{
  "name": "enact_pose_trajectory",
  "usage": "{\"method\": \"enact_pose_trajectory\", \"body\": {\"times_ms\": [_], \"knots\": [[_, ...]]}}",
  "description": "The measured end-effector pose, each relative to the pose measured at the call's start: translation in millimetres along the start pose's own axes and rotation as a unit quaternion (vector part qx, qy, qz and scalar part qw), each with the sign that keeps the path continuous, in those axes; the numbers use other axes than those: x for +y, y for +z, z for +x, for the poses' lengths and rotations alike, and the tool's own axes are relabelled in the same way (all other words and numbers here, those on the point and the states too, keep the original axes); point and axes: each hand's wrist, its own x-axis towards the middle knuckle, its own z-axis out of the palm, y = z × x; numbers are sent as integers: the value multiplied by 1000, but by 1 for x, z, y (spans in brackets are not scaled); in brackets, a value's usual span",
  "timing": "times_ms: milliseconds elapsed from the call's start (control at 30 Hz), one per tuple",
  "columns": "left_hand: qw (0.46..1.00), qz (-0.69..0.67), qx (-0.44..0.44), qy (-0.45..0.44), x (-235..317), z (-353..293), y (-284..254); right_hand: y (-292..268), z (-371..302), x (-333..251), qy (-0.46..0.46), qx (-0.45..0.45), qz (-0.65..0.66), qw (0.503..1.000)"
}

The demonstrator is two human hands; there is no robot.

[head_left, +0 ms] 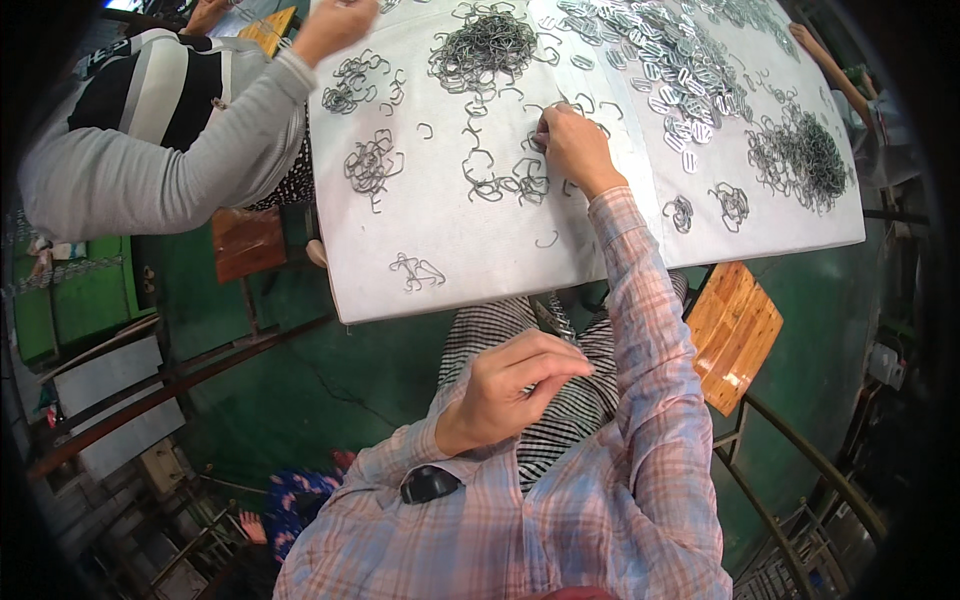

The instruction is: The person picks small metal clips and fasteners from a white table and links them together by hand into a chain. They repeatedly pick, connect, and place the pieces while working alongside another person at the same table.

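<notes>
Curved wire hooks (530, 182) are lying in a loose cluster just to the near left of the right grip (578, 145), on the white surface of the desk (480, 255). The right grip is reaching down to that surface with its fingers bent and its tips drawn close together; whether it is holding a hook cannot be told. A single hook (547, 241) is lying nearer the wearer than this grip. Beyond the grip and to its left, a dense heap of hooks (485, 48) is standing, while a smaller group (370, 165) is lying well to its left. To the right of the grip and beyond it, flat slotted oval pieces (680, 85) are spreading in a bright pile; farther right, a dark heap of wire pieces (812, 165) is sitting near the desk's side. The left grip (515, 385) is hanging off the desk above the wearer's lap, fingers curling toward the thumb; its contents cannot be confirmed. Well left of the right grip, a co-worker's hand (338, 28) is extending over the desk from a grey sleeve (200, 180). A wooden stool (737, 335) is standing below, to the near right of both grips.
</notes>
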Motion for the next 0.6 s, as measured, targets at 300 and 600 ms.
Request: {"method": "enact_pose_trajectory", "body": {"times_ms": [300, 600], "knots": [[1000, 7, 5, 3, 1, 3, 3, -34, -29, -16, -141, 153, -53, 977], [998, 25, -11, -63, -15, 8, 13, -84, -147, -5, 215, 78, 522, 822]]}}
